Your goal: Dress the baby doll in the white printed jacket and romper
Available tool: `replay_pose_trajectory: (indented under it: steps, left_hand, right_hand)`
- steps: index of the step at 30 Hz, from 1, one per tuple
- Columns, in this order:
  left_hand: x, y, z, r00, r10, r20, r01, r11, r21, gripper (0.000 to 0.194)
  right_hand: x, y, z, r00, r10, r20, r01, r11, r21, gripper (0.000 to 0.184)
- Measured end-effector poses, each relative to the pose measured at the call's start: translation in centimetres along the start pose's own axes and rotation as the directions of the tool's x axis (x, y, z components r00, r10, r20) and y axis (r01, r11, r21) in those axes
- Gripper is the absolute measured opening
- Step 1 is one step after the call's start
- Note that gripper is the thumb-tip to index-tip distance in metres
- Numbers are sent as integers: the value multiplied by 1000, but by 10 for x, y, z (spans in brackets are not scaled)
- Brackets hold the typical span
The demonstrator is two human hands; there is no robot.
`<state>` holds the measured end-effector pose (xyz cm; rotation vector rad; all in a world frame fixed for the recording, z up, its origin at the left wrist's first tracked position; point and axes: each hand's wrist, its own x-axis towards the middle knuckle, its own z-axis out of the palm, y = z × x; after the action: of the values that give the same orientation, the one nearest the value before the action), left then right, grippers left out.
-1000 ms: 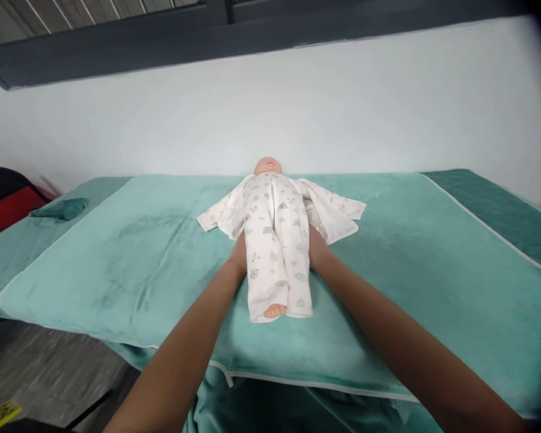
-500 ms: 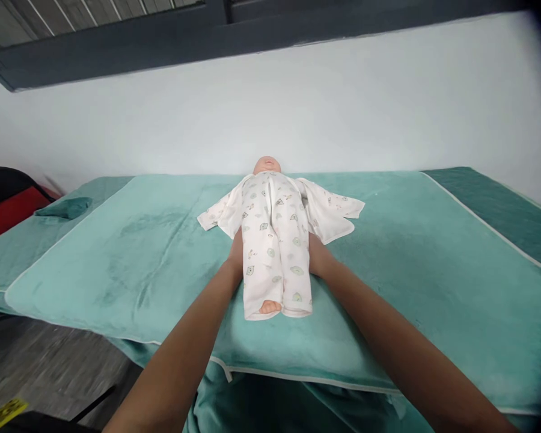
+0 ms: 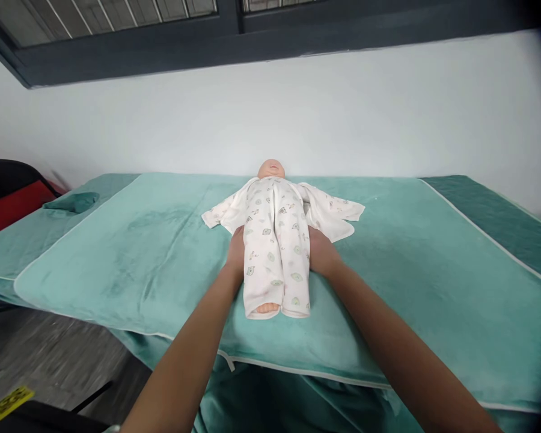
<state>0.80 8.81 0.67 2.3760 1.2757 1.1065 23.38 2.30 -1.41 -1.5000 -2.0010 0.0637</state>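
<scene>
A baby doll (image 3: 272, 168) lies on its back on the bed, head at the wall side. White printed baby trousers (image 3: 277, 252) cover it from near the chin down, and the toes of one foot show at the left leg opening. Beneath the trousers a white baby shirt (image 3: 331, 210) is spread, its sleeves stretched out sideways. My left hand (image 3: 237, 249) is against the trousers' left side, and my right hand (image 3: 321, 251) is against their right side. The trousers hide the fingers of both hands, so their grip does not show.
A teal plush cover (image 3: 410, 270) with pale piping lies over the bed. Behind it rise a white wall (image 3: 270, 114) and a dark window frame (image 3: 162, 51). At left are a black and red chair back (image 3: 15, 195) and a folded teal cloth (image 3: 72, 202).
Both hands have shifted slightly along the trousers toward the doll's head, and more of the right hand's back shows. Less of the foot is visible at the leg opening. The camera view tilted slightly.
</scene>
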Motion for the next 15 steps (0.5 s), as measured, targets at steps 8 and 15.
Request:
replay_pose_trajectory:
  steps: [8, 15]
  left_hand:
    - [-34, -28, -21, 975, 193, 113, -212, 958, 193, 24]
    - [-48, -43, -24, 981, 194, -9, -188, 958, 215, 33]
  right_hand:
    - [-23, -2, -10, 993, -113, -19, 113, 994, 14, 30]
    - [-41, -2, -20, 996, 41, -77, -21, 971, 238, 26]
